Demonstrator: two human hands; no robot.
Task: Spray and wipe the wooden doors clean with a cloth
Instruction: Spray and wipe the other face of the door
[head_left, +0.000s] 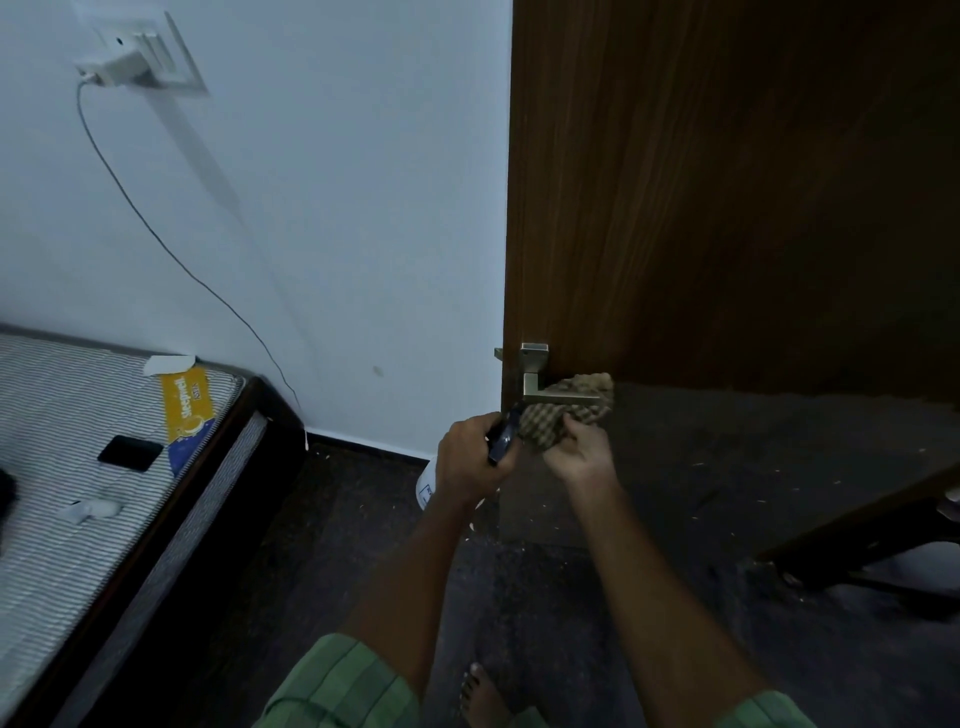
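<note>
My right hand (582, 451) bunches the cloth (566, 413) under the handle (558, 397); left hand (467, 457) grips the sprayer (503, 441). I'd rub firmly round the lever.

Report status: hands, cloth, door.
Left hand grips white spray bottle. Right hand holds checked brown cloth against metal lever handle on brown wooden door. No obstruction seen.

Right hand (582, 452) holds cloth (561, 415) under door handle (550, 389); left hand (467, 462) grips spray bottle (428, 486).
</note>
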